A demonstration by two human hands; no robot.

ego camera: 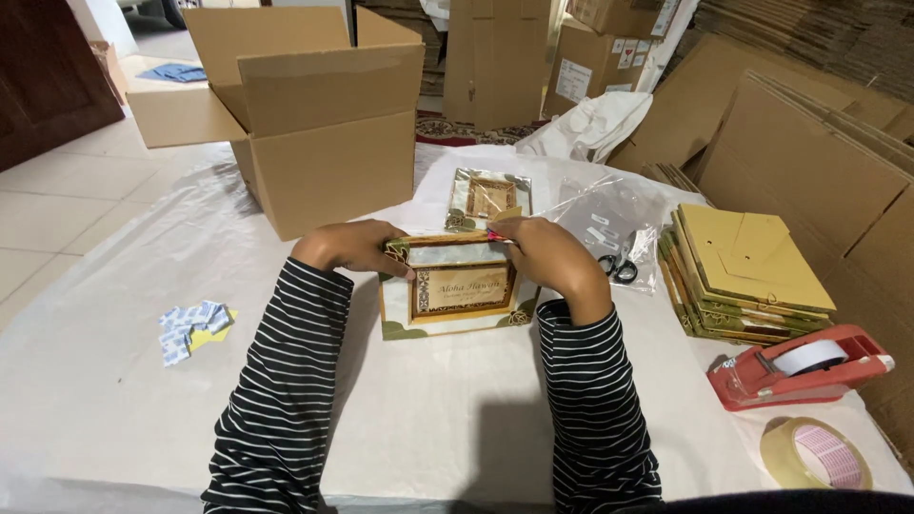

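Here the decorated box (457,286) sits between left hand (350,246) and right hand (552,255), each grip at its top edge.

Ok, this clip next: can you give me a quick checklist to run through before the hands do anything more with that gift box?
1. Left hand on the gift box, at its top left edge: ok.
2. Right hand on the top right edge: ok.
3. Box resting flat on the white sheet: ok.
4. Top flap fully closed: cannot tell, the hands cover it.
5. Tape dispenser within reach on the right: ok.
6. Scissors free to grab: not ok, they seem to lie inside a clear bag.
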